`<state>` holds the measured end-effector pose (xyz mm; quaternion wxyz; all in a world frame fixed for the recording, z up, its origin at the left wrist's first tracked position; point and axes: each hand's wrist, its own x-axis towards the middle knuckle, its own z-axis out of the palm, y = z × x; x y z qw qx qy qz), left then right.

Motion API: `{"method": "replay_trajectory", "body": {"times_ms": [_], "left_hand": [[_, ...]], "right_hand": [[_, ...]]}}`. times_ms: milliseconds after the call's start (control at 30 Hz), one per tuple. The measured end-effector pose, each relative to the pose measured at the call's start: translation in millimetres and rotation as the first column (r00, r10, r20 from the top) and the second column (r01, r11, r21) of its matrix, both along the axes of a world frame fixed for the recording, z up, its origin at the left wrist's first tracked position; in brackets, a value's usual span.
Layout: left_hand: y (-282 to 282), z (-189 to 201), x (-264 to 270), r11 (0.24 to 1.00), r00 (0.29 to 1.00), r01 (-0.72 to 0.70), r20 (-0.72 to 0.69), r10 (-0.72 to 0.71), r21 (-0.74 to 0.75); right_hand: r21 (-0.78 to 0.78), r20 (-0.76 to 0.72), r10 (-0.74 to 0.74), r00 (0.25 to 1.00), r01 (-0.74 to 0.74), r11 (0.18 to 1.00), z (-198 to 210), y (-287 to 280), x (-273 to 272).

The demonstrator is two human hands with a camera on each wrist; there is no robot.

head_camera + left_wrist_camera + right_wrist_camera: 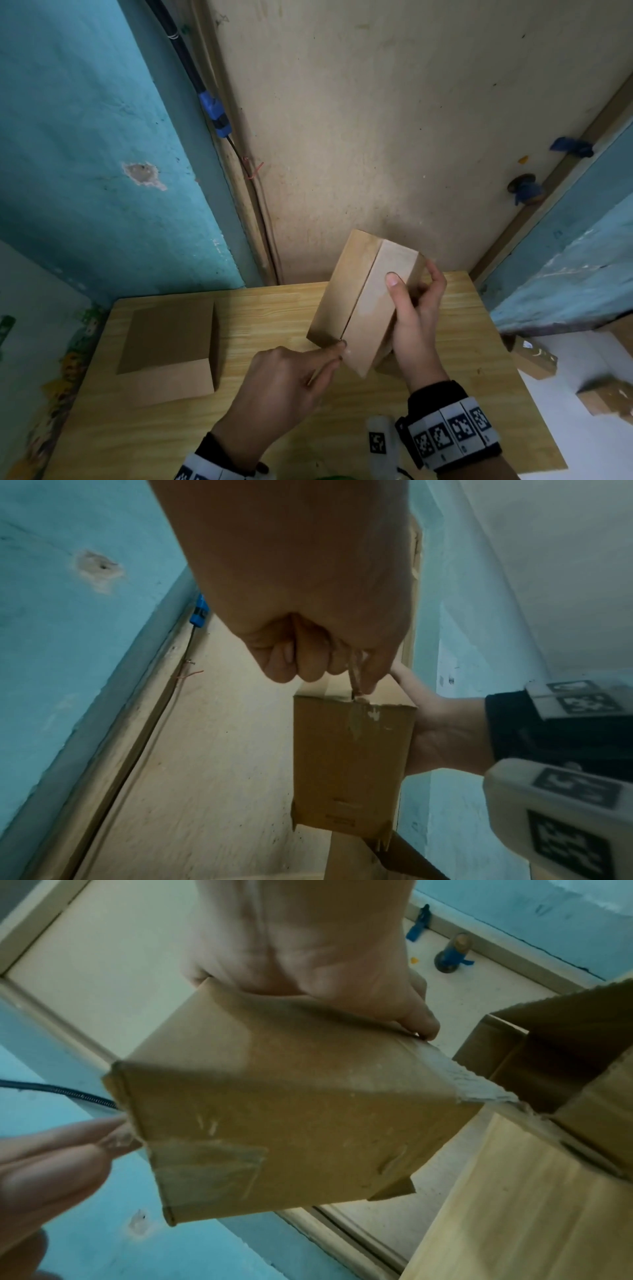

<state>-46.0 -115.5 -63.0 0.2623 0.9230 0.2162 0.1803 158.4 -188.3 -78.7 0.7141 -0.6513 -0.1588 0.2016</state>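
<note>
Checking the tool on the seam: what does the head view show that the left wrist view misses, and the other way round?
Head only: a second box lying shut on the table, and the seam along the held box. Left wrist only: that box's end face, its tape scraped. Both: the left hand pinching a thin tool at the seam's end, the right hand gripping the box.

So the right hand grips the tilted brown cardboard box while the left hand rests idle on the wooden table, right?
No. The left hand is not idle: it pinches a thin strip at the near end of the seam of the brown cardboard box, as the head and left wrist views show. The right hand does grip that tilted box.
</note>
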Motion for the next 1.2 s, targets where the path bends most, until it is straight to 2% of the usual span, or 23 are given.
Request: {"method": "replay_trajectory", "body": {"times_ms": [67, 133, 200, 267, 333, 400, 467, 567, 600, 633, 733, 800, 900, 967, 1133, 1200], "left_hand": [[1.3, -4.2, -4.1, 0.993, 0.995, 0.009, 0.103, 0.003, -0.117], [2.3, -5.5, -5.6, 0.948, 0.980, -0.021, 0.183, 0.083, -0.318], [2.6, -2.7, -5.3, 0.844, 0.965, -0.055, 0.189, 0.183, -0.533], [2.9, -0.4, -2.4, 0.740, 0.961, -0.060, 0.163, 0.225, -0.670], [0.2, 2.7, 5.7, 0.666, 0.958, -0.042, 0.159, 0.239, -0.745], [-3.1, 6.0, 17.2, 0.625, 0.933, -0.025, 0.206, 0.295, -0.780], [-0.3, 7.7, 22.5, 0.590, 0.868, -0.020, 0.278, 0.410, -0.808], [11.4, 8.6, 16.5, 0.458, 0.783, 0.061, 0.327, 0.530, -0.887], [14.7, 9.7, 13.2, 0.464, 0.785, 0.074, 0.338, 0.519, -0.883], [16.9, 11.2, 10.4, 0.517, 0.796, 0.055, 0.350, 0.494, -0.854], [12.1, 16.3, 6.8, 0.740, 0.821, -0.013, 0.415, 0.392, -0.672], [4.0, 21.1, 8.2, 0.825, 0.818, 0.002, 0.475, 0.324, -0.566], [-5.7, 23.8, 13.5, 0.959, 0.885, 0.007, 0.448, 0.126, -0.284], [-6.5, 22.8, 16.8, 0.986, 0.909, -0.047, 0.403, 0.108, -0.160], [-5.9, 23.9, 21.8, 0.988, 0.838, -0.155, 0.531, 0.121, 0.019], [-6.5, 25.6, 22.0, 0.987, 0.821, -0.159, 0.558, 0.118, 0.025]], "right_hand": [[-0.019, -0.025, -0.027, 0.999, 0.026, 0.999, -1.0, 1.4, 1.0], [-0.015, -0.128, -0.063, 0.990, 0.061, 0.998, -0.8, 3.3, 2.0], [0.019, -0.275, -0.097, 0.957, 0.106, 0.994, 0.5, 4.7, 3.4], [0.036, -0.351, -0.102, 0.931, 0.122, 0.992, 2.5, 5.8, 2.5], [0.046, -0.391, -0.061, 0.918, 0.086, 0.995, 5.2, 6.9, -3.3], [0.095, -0.448, 0.009, 0.894, 0.037, 0.995, 10.3, 6.6, -9.1], [0.204, -0.515, 0.086, 0.853, 0.024, 0.979, 14.5, 3.2, -8.3], [0.307, -0.550, 0.181, 0.815, -0.004, 0.952, 15.9, -5.1, 0.9], [0.303, -0.550, 0.192, 0.813, -0.020, 0.953, 15.6, -7.3, 3.2], [0.292, -0.548, 0.198, 0.813, -0.036, 0.956, 14.8, -8.3, 4.4], [0.214, -0.526, 0.169, 0.833, -0.062, 0.975, 12.3, -7.5, 1.6], [0.156, -0.500, 0.123, 0.857, -0.051, 0.986, 11.9, -4.9, -2.1], [0.125, -0.500, 0.112, 0.859, -0.056, 0.991, 8.5, -4.0, -4.6], [0.111, -0.499, 0.109, 0.860, -0.061, 0.992, 7.7, -3.8, -6.2], [0.096, -0.545, 0.061, 0.836, -0.010, 0.995, 11.2, -3.8, -11.5], [0.104, -0.583, 0.059, 0.811, 0.003, 0.995, 13.6, -4.2, -13.0]]}}
